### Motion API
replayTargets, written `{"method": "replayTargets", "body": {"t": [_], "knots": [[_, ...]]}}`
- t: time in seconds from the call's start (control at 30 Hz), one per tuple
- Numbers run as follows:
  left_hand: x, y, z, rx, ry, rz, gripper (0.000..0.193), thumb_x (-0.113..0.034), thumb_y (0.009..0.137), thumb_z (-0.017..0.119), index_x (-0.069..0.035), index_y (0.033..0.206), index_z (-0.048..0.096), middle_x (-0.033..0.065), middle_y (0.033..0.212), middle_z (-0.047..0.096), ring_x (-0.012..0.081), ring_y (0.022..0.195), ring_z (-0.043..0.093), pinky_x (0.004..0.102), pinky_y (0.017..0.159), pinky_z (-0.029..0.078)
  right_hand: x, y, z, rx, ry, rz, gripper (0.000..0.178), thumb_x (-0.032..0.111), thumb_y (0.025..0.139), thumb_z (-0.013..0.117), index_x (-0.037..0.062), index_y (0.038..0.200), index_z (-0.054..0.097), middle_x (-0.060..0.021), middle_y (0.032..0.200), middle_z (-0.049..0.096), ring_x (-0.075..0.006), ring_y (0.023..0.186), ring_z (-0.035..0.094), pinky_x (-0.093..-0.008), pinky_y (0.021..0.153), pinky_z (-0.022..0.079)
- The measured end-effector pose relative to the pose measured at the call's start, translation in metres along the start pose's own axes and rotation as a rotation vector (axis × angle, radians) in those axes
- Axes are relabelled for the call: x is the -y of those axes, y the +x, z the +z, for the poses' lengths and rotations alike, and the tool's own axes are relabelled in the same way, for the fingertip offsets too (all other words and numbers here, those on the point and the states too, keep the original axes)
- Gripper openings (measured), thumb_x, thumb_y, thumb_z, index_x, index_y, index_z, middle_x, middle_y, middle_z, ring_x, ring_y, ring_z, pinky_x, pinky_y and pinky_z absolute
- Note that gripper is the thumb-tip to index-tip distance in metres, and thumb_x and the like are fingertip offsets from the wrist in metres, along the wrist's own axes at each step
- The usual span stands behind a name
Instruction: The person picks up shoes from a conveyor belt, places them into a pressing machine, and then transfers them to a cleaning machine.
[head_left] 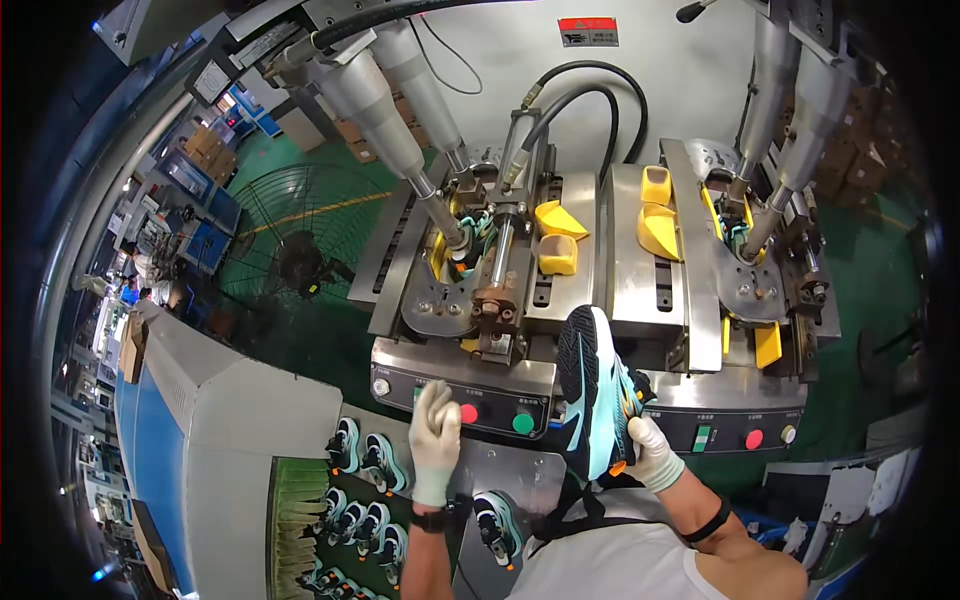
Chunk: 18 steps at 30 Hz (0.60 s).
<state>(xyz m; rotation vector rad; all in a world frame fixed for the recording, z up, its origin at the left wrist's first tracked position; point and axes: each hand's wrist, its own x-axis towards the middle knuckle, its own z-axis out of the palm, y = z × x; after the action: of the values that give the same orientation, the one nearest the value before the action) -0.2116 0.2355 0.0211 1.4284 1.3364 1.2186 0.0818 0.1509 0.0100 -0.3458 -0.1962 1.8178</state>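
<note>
My right hand, in a white glove, is closed around a sneaker near its heel end. The sneaker is tilted up on its side, its black and white sole facing left and its light-blue upper and orange details to the right. My left hand, also gloved, is raised in front of the machine's control panel, close to the red button. Its fingers point upward, loosely bent, with nothing visible in them. Another sneaker rests on the metal surface below, between my forearms.
Two pressing stations stand ahead; the left clamp and right clamp each hold a shoe. Yellow blocks sit between them. Several sneakers lie at lower left beside a green-fringed opening. A large fan stands at far left.
</note>
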Motion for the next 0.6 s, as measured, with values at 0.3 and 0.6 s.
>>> {"method": "replayTargets", "body": {"t": [0.3,0.6], "knots": [[0.046,0.237,0.042,0.092,0.278,0.050,0.061,-0.017,0.093,0.066,0.010,0.141,0.039,0.0268,0.135,0.054,0.0304,0.127,0.055,0.0372,0.105,0.046,0.008,0.001,0.002,-0.052,-0.245,-0.092,0.076,0.030,0.082,0.079,-0.0023,0.140,0.042,-0.0148,0.127,0.061,-0.0255,0.114,0.063,-0.0406,0.097,0.053],[0.138,0.329,0.093,0.253,0.908,-0.023,0.072,-0.051,0.096,0.049,0.007,0.139,0.046,0.0298,0.145,0.044,0.0396,0.137,0.040,0.0422,0.113,0.033,0.023,-0.034,0.005,-0.324,-0.338,-0.152,0.074,0.013,0.079,0.077,-0.0029,0.142,0.042,-0.0103,0.132,0.058,-0.0204,0.119,0.057,-0.0364,0.103,0.045]]}}
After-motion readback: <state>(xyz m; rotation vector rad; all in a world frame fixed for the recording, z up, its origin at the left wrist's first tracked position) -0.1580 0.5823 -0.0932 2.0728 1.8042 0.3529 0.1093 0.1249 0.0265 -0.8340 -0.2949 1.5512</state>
